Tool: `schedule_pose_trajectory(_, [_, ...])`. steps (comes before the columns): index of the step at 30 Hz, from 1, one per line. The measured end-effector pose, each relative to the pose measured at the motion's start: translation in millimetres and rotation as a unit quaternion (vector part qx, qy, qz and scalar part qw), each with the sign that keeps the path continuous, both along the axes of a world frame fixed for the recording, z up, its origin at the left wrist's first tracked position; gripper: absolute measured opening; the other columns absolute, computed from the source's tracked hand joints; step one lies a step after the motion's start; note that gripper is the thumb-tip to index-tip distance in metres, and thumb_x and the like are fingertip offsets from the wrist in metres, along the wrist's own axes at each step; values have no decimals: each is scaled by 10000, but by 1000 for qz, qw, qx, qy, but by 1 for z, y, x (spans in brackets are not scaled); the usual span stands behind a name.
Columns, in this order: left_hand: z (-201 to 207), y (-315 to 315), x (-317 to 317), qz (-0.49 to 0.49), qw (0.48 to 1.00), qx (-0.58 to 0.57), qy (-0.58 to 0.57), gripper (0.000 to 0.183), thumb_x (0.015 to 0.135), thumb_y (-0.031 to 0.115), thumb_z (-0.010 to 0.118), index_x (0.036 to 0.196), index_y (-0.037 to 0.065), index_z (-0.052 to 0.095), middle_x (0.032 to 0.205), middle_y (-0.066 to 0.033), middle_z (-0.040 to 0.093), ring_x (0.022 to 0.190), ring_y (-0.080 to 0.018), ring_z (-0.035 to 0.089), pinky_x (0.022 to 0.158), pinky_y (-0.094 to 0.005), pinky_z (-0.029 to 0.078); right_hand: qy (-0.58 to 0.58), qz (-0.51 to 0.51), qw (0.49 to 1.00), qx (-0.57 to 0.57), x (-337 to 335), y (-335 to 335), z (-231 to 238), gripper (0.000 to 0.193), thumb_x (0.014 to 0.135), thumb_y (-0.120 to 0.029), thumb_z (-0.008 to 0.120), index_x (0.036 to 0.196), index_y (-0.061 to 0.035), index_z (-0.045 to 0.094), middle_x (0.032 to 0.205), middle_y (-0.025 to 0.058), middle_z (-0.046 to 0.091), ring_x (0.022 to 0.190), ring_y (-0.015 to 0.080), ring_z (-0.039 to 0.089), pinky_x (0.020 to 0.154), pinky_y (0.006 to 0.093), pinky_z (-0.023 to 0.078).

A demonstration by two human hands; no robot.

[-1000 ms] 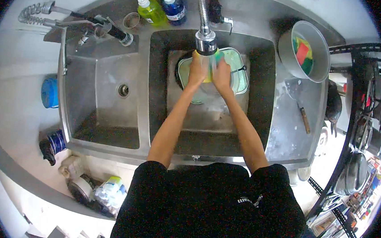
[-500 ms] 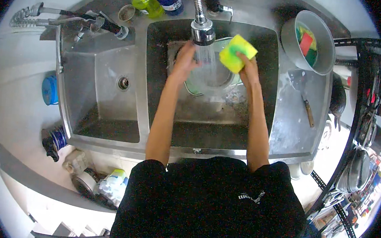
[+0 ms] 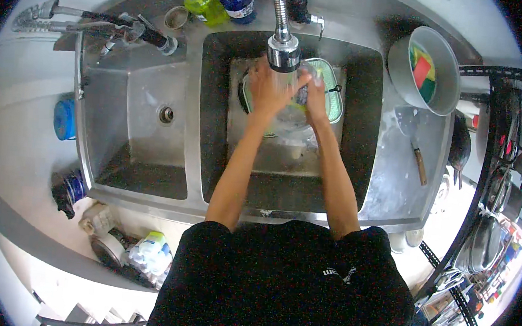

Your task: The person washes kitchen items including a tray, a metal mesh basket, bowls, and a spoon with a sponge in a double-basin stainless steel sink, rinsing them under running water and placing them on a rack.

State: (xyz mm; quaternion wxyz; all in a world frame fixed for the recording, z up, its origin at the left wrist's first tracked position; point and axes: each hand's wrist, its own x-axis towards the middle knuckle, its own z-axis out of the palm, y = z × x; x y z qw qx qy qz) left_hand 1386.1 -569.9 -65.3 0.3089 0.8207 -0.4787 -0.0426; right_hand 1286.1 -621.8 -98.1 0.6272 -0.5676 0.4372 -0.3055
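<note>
Right under the faucet head, the person's left hand is wrapping its fingers around the rim of a clear glass bowl, gripping it. The right hand is closing on the bowl's far side, pressing something yellow-green I cannot make out. Right of the faucet, a grey bowl is holding sponges.
</note>
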Motion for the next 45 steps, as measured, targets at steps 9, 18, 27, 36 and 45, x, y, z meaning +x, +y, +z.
schedule_pose_trajectory(9, [-51, 17, 2, 23, 701, -92, 707, 508, 702, 299, 622, 1106, 66, 421, 970, -72, 545, 862, -236, 541, 734, -360, 433, 246, -75, 928, -271, 26, -72, 42, 444, 801, -455, 412, 854, -38, 553, 770, 162, 576, 671, 310, 569, 587, 389, 454])
schedule_pose_trajectory(18, [-50, 46, -34, -116, 940, 137, 290, 693, 669, 464, 585, 1153, 25, 353, 1009, -222, 487, 920, -364, 485, 770, -405, 397, 317, 31, 944, -92, 41, -169, -57, 453, 824, -409, 383, 805, 12, 552, 564, 41, 511, 410, 123, 420, 350, 273, 318])
schedule_pose_trajectory(27, [-48, 72, -59, -144, 927, 158, 309, 679, 659, 389, 606, 1127, -10, 319, 880, -247, 537, 799, -389, 526, 683, -441, 424, 44, 193, 902, 384, 41, -200, 28, 266, 820, -278, 366, 655, -93, 464, 495, -29, 409, 349, 92, 350, 359, 201, 292])
schedule_pose_trajectory(36, [-85, 71, -54, -4, 805, -37, 592, 553, 725, 300, 567, 1115, -2, 317, 912, -152, 530, 814, -250, 533, 711, -341, 426, 98, 148, 983, -44, 13, -63, 41, 434, 838, -415, 376, 642, -49, 501, 598, 36, 495, 598, 126, 508, 585, 274, 418])
schedule_pose_trajectory(45, [-51, 49, -75, -54, 979, 113, 160, 629, 770, 475, 449, 1147, -13, 328, 1136, -261, 335, 1072, -405, 295, 857, -483, 284, -64, 94, 949, 294, -88, 40, 4, 668, 663, -202, 651, 1202, -63, 283, 1089, 67, 443, 1006, 197, 436, 824, 333, 391])
